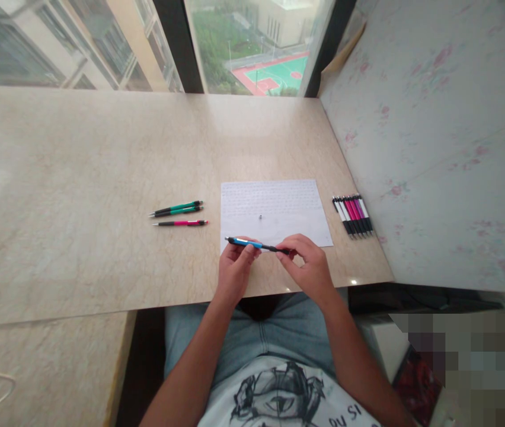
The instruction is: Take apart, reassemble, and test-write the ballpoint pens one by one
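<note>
A blue and black click pen (250, 242) lies nearly level between my hands, over the near edge of a sheet of paper (279, 222). My left hand (235, 267) is closed around its blue barrel, thumb on the near side. The fingertips of my right hand (308, 261) pinch the black grip end; they partly hide the tip. On the paper, just beyond the pen, rests a small metallic piece (260, 217), too small to name surely. Rows of handwriting cover the sheet's far part.
Two green pens (184, 209) and a pink pen (185, 223) lie to the left. At the right, by the floral wall (434, 148), several white, pink and purple pens (352, 216) form a row. A window (252, 47) borders the stone countertop (101, 178). A cable (10, 379) lies lower left.
</note>
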`<state>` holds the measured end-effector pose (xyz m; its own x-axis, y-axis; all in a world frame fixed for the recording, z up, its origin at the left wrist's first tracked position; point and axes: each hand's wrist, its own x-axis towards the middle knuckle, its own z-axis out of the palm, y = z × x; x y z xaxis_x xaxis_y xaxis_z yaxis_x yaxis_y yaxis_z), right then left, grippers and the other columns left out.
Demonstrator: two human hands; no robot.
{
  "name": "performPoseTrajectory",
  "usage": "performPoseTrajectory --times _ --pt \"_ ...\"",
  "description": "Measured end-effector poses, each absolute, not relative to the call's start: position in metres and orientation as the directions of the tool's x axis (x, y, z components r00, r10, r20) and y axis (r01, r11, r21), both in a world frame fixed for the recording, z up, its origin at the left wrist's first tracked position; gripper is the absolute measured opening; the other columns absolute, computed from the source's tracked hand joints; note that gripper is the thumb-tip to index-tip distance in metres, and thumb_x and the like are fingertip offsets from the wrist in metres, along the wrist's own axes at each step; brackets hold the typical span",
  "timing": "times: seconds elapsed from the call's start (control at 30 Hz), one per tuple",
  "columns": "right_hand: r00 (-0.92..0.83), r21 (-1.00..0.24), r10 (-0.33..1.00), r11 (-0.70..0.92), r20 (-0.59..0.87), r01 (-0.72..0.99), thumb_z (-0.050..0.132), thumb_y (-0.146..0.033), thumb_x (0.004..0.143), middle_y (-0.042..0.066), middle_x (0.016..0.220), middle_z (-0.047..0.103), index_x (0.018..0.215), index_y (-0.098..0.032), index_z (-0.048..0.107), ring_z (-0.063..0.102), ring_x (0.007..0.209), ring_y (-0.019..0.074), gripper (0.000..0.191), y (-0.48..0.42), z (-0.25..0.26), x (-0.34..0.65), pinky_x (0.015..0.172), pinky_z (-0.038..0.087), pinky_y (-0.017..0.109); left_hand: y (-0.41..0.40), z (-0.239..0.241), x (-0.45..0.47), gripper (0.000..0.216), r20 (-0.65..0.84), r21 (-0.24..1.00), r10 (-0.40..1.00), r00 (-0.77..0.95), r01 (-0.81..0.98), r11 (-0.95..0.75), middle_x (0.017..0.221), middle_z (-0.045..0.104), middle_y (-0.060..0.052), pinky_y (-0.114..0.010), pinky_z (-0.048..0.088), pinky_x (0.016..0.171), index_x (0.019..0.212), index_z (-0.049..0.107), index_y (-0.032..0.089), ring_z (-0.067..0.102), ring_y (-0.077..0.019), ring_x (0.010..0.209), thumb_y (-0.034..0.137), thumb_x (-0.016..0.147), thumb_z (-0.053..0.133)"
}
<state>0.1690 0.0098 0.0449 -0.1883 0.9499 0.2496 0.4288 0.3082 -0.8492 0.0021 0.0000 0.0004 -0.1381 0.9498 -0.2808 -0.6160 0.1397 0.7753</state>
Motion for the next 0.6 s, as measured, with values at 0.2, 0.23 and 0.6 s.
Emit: performPoseTrajectory --times 0.2,0.23,0.6 --pt "-0.199 -0.858 0.949 0.308 0.245 0.412 0.06 -0.018 0.087 0.005 0.089 0.066 0.092 -0.022 0.069 0.06 0.074 0.0151 0.011 0.011 0.042 0.16 0.063 0.053 0.028 -0.002 0.0 0.001 0.023 -0.236 0.824 0.966 -0.102 -0.548 0.144 0.085 0.072 -0.005 -0.027 0.049 0.073 0.09 0.068 0.018 0.064 -0.0125 0.072 0.031 0.074 0.079" --pt "-0.198 -0.859 0.949 0.306 0.244 0.411 0.06 -0.019 0.088 0.005 0.089 0.066 0.092 -0.022 0.069 0.061 0.074 0.0152 0.01 0.011 0.043 0.159 0.063 0.053 0.028 -0.002 0.0 0.001 0.024 -0.234 0.823 0.967 -0.101 -0.551 0.142 0.086 0.072 -0.005 -0.027 0.049 0.073 0.09 0.068 0.018 0.064 -0.0128 0.072 0.031 0.075 0.079" --pt "-0.069 -0.881 0.965 0.26 0.253 0.396 0.046 -0.029 0.098 0.005 0.09 0.069 0.094 -0.021 0.067 0.064 0.086 0.0183 0.023 0.017 0.029 0.161 0.077 0.052 0.032 0.0 0.002 0.002 0.022 -0.268 0.766 0.954 -0.131 -0.63 0.129 0.078 0.069 -0.002 -0.024 0.048 0.068 0.089 0.068 0.018 0.062 -0.0103 0.067 0.03 0.074 0.08"
